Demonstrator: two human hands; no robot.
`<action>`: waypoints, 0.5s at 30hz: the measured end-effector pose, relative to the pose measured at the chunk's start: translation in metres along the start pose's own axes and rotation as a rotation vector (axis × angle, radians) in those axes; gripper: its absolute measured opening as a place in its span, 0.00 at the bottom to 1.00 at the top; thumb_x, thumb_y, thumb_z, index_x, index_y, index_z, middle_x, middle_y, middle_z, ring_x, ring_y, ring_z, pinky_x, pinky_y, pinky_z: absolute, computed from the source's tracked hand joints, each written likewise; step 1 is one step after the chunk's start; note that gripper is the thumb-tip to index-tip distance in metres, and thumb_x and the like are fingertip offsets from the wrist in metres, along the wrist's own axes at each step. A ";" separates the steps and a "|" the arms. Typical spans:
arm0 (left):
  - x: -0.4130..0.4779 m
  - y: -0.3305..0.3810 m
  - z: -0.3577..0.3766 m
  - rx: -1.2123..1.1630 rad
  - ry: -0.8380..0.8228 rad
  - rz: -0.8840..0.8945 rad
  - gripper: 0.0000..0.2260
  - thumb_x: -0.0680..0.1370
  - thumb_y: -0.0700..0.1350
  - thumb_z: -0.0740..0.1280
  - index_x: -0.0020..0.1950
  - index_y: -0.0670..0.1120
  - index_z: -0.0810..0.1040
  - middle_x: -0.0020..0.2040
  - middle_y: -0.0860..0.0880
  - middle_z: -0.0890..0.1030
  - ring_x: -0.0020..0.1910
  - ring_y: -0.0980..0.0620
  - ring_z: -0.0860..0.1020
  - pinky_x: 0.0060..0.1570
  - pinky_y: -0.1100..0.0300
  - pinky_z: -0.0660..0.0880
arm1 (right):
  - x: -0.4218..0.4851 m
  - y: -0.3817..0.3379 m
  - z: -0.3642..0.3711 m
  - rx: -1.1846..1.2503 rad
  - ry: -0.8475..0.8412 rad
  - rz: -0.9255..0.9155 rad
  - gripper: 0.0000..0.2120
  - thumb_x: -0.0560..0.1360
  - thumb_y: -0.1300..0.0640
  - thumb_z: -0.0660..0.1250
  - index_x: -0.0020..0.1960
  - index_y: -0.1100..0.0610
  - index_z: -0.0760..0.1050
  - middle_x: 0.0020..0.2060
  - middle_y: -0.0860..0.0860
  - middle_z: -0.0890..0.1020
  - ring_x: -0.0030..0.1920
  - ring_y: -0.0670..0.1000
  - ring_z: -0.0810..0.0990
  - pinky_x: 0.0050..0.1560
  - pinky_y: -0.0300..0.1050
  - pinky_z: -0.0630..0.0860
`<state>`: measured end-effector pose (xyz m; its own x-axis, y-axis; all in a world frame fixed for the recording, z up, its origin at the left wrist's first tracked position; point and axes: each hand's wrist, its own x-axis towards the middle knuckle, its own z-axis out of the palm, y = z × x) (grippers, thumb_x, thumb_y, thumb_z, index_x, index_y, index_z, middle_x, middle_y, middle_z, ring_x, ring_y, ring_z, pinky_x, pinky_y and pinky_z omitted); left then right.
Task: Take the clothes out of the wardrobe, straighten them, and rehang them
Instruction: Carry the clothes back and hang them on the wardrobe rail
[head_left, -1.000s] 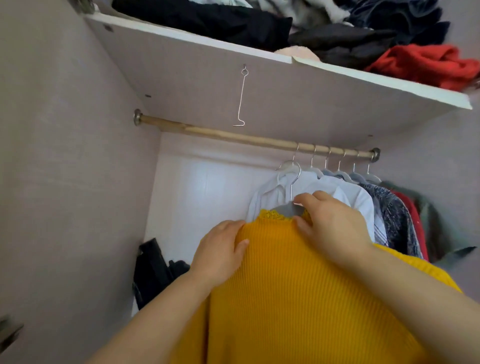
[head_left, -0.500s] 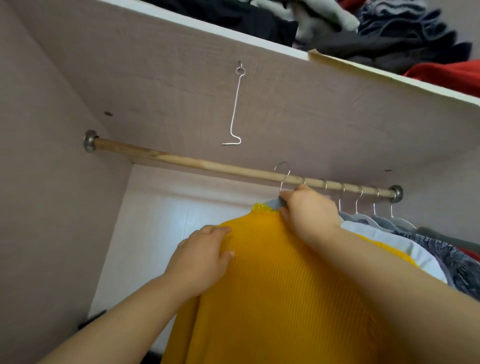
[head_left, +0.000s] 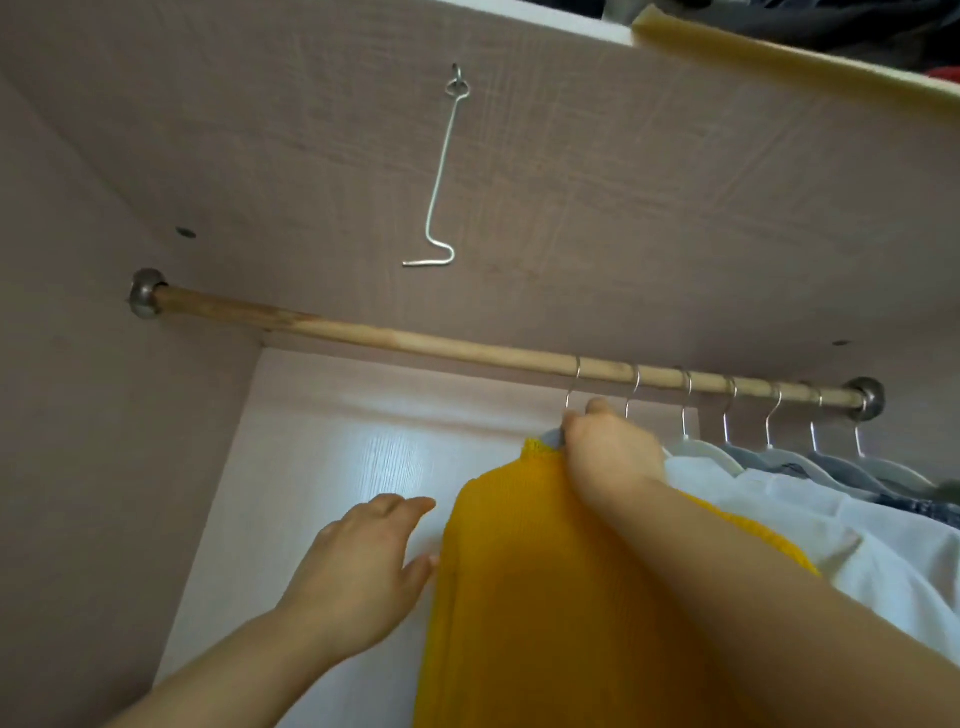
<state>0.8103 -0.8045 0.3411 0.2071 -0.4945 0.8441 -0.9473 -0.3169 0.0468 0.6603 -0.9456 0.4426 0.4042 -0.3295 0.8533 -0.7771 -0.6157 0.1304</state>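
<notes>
Head view. We log: yellow sweater (head_left: 530, 597) on hanger (head_left: 570, 397), hook over wooden rod (head_left: 363, 335), left of white shirt (head_left: 831, 519). Our right hand (head_left: 613, 457) pinches the hanger at the collar; left hand (head_left: 363, 566), fingers relaxed, just beside the sweater.

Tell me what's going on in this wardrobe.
A person is hanging a yellow sweater. The right hand grips its hanger at the neckline, already hooked over the wooden rail, left of the other hung clothes. The left hand is open beside the sweater's edge.
</notes>
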 end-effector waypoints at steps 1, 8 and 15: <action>-0.002 -0.002 0.003 0.003 -0.009 -0.011 0.23 0.79 0.56 0.57 0.73 0.58 0.56 0.71 0.57 0.63 0.69 0.57 0.64 0.66 0.61 0.62 | -0.004 0.000 0.006 -0.010 0.002 -0.008 0.15 0.76 0.65 0.56 0.62 0.58 0.69 0.56 0.55 0.70 0.53 0.59 0.76 0.39 0.47 0.67; -0.021 -0.010 0.010 -0.018 -0.080 -0.093 0.24 0.79 0.55 0.58 0.74 0.55 0.56 0.72 0.53 0.63 0.69 0.53 0.65 0.66 0.58 0.64 | -0.023 0.001 0.015 -0.048 0.111 -0.068 0.18 0.78 0.57 0.56 0.67 0.53 0.66 0.61 0.54 0.70 0.61 0.57 0.68 0.52 0.48 0.66; -0.069 -0.023 0.013 0.011 -0.168 -0.187 0.24 0.79 0.53 0.58 0.74 0.52 0.57 0.72 0.49 0.64 0.69 0.49 0.65 0.67 0.54 0.64 | -0.116 -0.045 0.053 0.199 0.083 -0.319 0.21 0.77 0.49 0.58 0.70 0.47 0.65 0.69 0.51 0.68 0.67 0.54 0.64 0.64 0.48 0.57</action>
<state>0.8215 -0.7736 0.2743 0.4173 -0.5534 0.7208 -0.8861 -0.4237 0.1877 0.6744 -0.9174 0.3109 0.5638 -0.0445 0.8247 -0.5063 -0.8075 0.3025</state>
